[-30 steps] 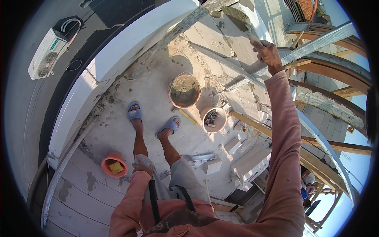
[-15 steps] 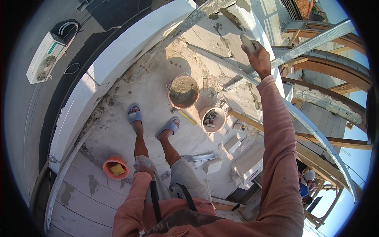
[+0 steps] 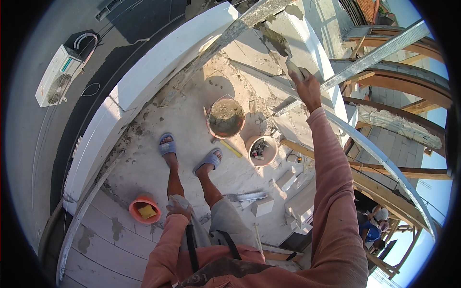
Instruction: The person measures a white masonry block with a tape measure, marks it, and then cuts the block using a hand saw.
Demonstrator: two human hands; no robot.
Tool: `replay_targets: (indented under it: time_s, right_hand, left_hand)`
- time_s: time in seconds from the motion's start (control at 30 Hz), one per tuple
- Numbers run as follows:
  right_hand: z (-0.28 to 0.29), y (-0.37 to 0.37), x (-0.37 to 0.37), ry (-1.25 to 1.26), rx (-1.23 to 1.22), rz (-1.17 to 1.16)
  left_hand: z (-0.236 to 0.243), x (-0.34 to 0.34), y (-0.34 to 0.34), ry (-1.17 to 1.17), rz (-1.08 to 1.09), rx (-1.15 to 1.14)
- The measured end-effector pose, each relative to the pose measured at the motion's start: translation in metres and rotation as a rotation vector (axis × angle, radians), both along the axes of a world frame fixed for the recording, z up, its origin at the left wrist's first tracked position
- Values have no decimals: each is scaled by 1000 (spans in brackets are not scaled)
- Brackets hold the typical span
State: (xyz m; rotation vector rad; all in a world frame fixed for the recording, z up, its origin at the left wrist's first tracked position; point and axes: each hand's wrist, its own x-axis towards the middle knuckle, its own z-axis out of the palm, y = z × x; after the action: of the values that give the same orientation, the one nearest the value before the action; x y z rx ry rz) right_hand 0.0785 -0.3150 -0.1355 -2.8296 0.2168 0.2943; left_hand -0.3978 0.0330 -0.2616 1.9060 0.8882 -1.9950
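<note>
The right hand (image 3: 307, 89) is gripping a trowel (image 3: 281, 45) whose mortar-laden blade is pointing toward the upper left, against the white block wall (image 3: 307, 38), while the left hand (image 3: 178, 210) is resting closed on the thigh at lower centre.

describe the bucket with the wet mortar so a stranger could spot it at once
Start at the person's two feet in blue slippers on the dusty floor. Just ahead of the right foot stands the mortar bucket, filled with grey mix. The smaller bucket beside it holds only tools.
</note>
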Motion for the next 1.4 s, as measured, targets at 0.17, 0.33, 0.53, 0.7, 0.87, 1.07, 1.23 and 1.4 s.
replay_targets:
  time_s: [0.17,0.33,0.53,0.7,0.87,1.07,1.23,1.4]
  right_hand:
    - [3,-13,27,26,22,35]
    - [7,-16,48,-58,13,55]
    - [2,-9,42,-171,-47,48]
    - [3,-14,6,-277,-53,103]
    - [-7,-9,-12,-172,-260,155]
    - [-43,31,-4,-54,-361,63]
    - [-49,44,-18,-271,-359,35]
    - [-43,38,-34,-304,-330,58]
  left_hand:
    - [-2,-4,-2,-8,-21,18]
    - [-4,-4,-5,-11,-22,28]
    - [-7,-7,-6,-40,-4,31]
    - [-5,-4,-5,-44,1,26]
    - [3,4,-5,-31,9,21]
    - [3,4,-3,-30,-10,38]
    - [-4,-4,-1,-31,-14,48]
    - [-5,-7,1,-44,32,33]
